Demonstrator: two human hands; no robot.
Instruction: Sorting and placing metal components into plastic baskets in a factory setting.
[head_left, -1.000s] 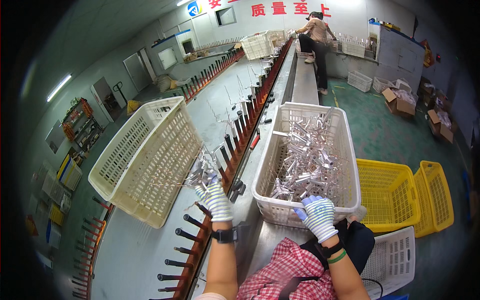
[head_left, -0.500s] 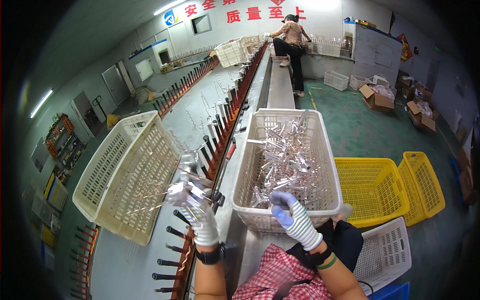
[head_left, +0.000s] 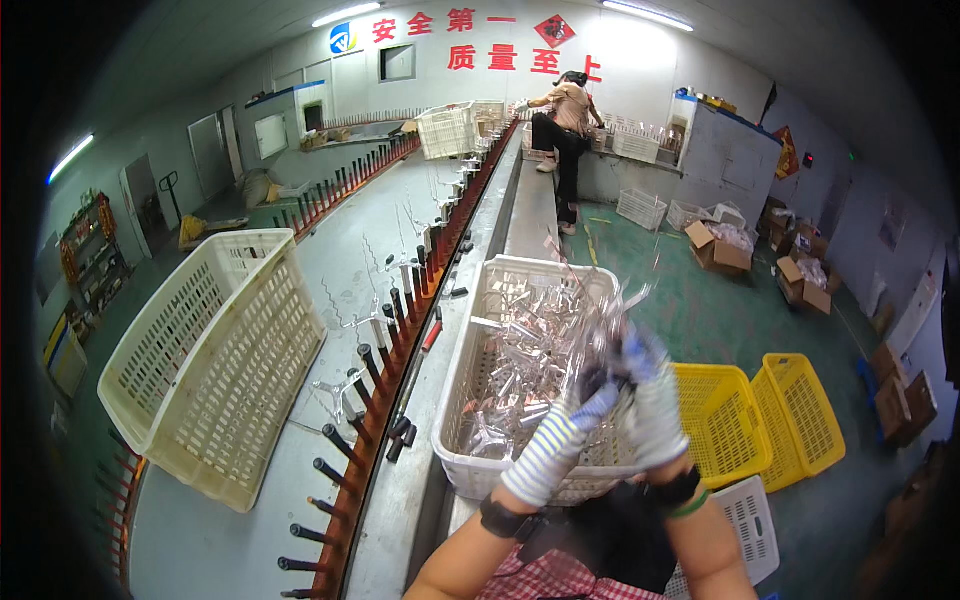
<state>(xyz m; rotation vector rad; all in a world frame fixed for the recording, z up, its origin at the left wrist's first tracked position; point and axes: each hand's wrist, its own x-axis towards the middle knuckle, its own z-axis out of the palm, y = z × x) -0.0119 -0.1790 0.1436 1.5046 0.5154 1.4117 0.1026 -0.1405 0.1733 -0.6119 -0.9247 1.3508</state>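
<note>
Both of my gloved hands meet above the near right corner of a white plastic crate (head_left: pixel 452 440) full of silvery metal pieces with thin copper-coloured wires. Between them is a bundle of the same wired metal pieces (head_left: pixel 606 335), blurred by motion, its thin ends pointing up and away. My left hand (head_left: pixel 568 436), in a striped glove, is closed at the bundle's lower left side. My right hand (head_left: pixel 652 405) wraps it from the right, its fingers partly smeared. Inside the crate, shiny three-armed pieces (head_left: pixel 492 436) lie at the near left.
Left of the crate runs a rail of black-tipped pegs (head_left: pixel 335 470), some carrying metal pieces. Farther left, nested white crates (head_left: pixel 235 400) stand tilted on the metal surface. Yellow crates (head_left: pixel 800 400) are on the floor at right. A co-worker (head_left: pixel 568 115) is at the far end.
My left hand has swung right with the bundle, from beside the peg rail to above the crate. My right hand has risen from the crate's near edge and joined it. The view has shifted slightly.
</note>
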